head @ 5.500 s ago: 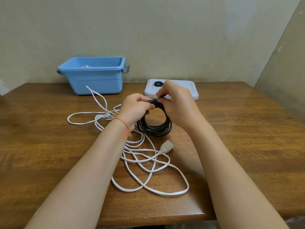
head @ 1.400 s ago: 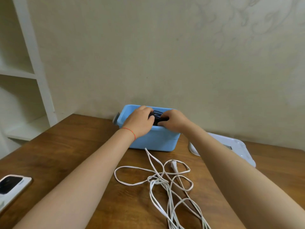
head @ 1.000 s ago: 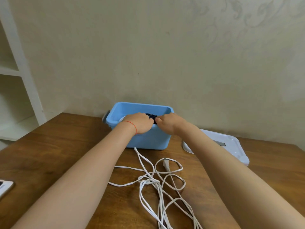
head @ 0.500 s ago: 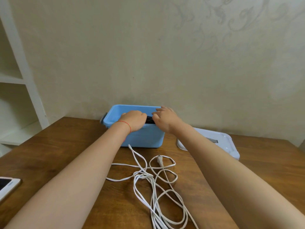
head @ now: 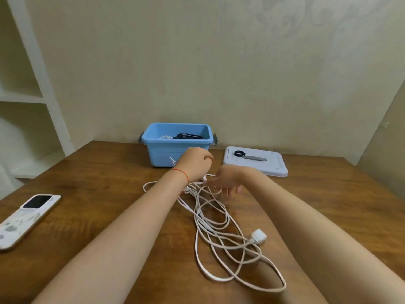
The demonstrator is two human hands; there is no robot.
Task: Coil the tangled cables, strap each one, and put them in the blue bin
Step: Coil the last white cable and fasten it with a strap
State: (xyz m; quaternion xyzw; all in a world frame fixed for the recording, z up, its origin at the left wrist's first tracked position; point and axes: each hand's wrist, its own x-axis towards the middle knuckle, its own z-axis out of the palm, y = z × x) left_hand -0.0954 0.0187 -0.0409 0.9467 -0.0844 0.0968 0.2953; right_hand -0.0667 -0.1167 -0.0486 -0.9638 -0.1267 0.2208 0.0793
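White cable (head: 219, 224) loose and tangled on wooden table (head: 87, 194), loops trailing from centre toward 5 o'clock, plug block (head: 259, 236) at the 4 o'clock edge of the heap. Blue bin (head: 177, 148) at 12 o'clock against wall, black coil (head: 187, 135) inside beside something pale, identity unclear. Grey lid (head: 255, 161) at 1 o'clock of the heap, spare black strap (head: 239, 153) on it. Phone (head: 26, 218) at 9 o'clock, well apart. Left hand (head: 196, 164) curled above far end of cable; grip on a strand not confirmable. Right hand (head: 225, 182) low over same end, fingers bent, apparently pinching the small connector; blurred. Judged step: finding an end to start coiling. Risks: pulling an end through crossed loops likely tightens knots; dragging heap could sweep plug block off near edge; strap out of immediate reach once coil held.
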